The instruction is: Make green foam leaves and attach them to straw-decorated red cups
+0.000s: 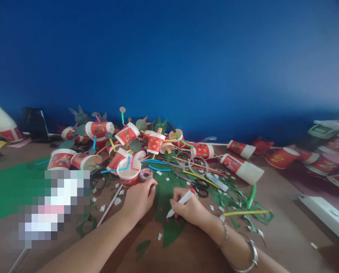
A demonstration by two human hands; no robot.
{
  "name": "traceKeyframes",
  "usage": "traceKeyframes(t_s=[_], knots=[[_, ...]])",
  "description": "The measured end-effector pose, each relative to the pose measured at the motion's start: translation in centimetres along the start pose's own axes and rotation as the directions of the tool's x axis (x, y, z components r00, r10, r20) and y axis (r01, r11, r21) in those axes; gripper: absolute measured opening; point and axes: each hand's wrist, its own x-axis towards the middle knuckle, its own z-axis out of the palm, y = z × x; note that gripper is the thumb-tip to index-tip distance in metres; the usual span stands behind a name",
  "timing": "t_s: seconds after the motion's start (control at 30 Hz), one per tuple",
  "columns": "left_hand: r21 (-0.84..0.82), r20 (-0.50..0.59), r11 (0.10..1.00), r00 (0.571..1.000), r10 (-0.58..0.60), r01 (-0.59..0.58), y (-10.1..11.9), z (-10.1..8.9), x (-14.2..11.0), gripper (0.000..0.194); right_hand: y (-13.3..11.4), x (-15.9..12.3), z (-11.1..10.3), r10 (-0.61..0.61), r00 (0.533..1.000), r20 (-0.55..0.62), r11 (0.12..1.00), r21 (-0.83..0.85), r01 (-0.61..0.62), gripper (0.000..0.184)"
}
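Note:
My right hand (189, 206) grips a white marker (181, 203) with a red end. Its tip points down at a green paper piece (169, 227) on the table, where small red marks show near the tip. My left hand (141, 199) rests by the left edge of this paper, fingers curled and closed. What is under those fingers is hidden. Just beyond it stands a red and white paper cup (129, 168) with bent straws across its top, and a tape roll (146, 174) lies beside it. Black-handled scissors (200, 187) lie beyond my right hand.
Red paper cups with straws and green paper shapes pile up along the blue wall (169, 57). Nested cups (242, 168), a glue tube (217, 182) and green scraps (237, 195) lie to the right. A white power strip (328, 218) sits at far right, a green sheet (18, 185) at left.

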Motion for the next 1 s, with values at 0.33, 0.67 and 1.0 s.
traceKeyframes(t_s=[0.33,0.67,1.0], knots=[[-0.002,0.015,1.0,1.0,-0.013,0.013,0.22,-0.24,-0.05,0.02,-0.18,-0.04,-0.05,0.026,0.999,0.026,1.0,0.015,-0.026,0.02],[-0.003,-0.017,1.0,1.0,0.016,-0.016,-0.15,0.21,0.01,0.019,0.05,0.03,0.14,0.017,1.0,0.012,0.999,0.03,-0.018,0.02],[-0.004,-0.03,1.0,0.999,0.031,-0.031,-0.15,0.05,0.02,0.019,0.27,0.25,-0.3,-0.023,0.998,-0.061,0.999,-0.027,0.021,0.017]])
